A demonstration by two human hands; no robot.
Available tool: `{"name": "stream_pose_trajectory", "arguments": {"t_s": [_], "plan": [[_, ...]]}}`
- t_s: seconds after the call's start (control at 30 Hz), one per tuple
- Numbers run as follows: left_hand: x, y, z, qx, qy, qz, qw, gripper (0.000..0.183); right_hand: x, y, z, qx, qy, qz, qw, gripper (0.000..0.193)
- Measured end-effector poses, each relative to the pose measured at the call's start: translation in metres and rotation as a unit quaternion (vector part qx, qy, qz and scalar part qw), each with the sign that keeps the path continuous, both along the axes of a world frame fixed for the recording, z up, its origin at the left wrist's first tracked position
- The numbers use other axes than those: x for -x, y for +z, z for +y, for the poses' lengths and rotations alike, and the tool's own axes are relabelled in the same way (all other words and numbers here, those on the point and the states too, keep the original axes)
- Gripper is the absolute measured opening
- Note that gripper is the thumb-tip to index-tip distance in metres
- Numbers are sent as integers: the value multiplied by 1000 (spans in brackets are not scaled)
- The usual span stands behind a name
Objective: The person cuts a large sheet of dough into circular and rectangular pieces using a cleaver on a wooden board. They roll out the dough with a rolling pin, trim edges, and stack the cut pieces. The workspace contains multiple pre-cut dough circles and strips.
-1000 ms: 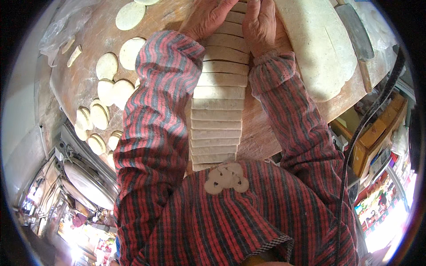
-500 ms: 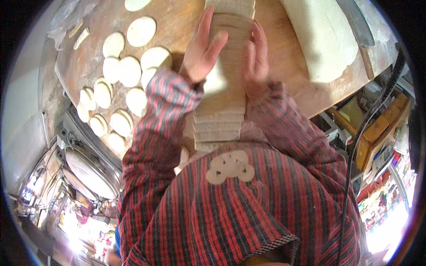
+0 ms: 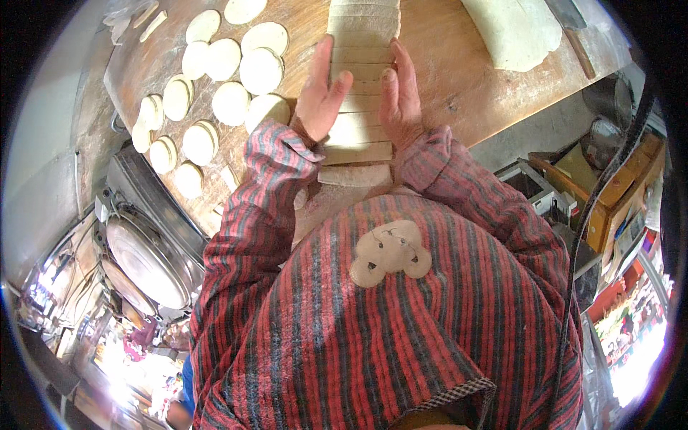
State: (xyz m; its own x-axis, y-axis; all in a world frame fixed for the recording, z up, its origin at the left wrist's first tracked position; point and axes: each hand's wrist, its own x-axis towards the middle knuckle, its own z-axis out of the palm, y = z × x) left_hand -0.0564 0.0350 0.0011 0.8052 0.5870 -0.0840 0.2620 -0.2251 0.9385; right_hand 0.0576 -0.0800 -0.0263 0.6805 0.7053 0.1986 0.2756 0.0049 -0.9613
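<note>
A long pale strip of dough runs away from me down the wooden board, cut crosswise into several slices. Along its left edge lies my left hand, fingers stretched forward and thumb apart over the dough's edge. My right hand flanks the right edge in the same way, fingers extended and thumb apart. Neither hand grips anything. One end slice sits slightly apart from the strip, close to my body.
Several round dough pieces, some stacked, cover the board's left side. A larger dough sheet lies at the far right, beside a knife-like blade. Below the board's right edge is a wooden drawer; a dark cable hangs there.
My view has shifted, so the board's contents sit higher in the picture. My hands are now nearer the strip's close end, and cuts show along the stretch between them.
</note>
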Motion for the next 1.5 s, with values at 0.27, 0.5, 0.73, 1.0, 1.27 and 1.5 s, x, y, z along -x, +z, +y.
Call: {"name": "stream_pose_trajectory", "arguments": {"t_s": [0.27,0.5,0.73,1.0,1.27,1.5], "plan": [[75,3,-82,-6,61,51,997,74,32,4,-72,-10,28,48,998,49],[66,-24,-87,-82,54,-33,995,71,68,1,-54,31,-17,-11,999,52],[54,-12,-77,-44,162,-78,983,75,50,11,-51,39,-52,5,998,50],[72,1,-84,-62,150,-9,987,65,13,34,-42,91,-18,35,995,49],[134,7,-138,456,293,-136,829,27,-212,38,21,77,46,-347,934,48],[63,2,-165,376,593,-212,680,16,-422,-19,174,69,32,-651,755,25]]}}
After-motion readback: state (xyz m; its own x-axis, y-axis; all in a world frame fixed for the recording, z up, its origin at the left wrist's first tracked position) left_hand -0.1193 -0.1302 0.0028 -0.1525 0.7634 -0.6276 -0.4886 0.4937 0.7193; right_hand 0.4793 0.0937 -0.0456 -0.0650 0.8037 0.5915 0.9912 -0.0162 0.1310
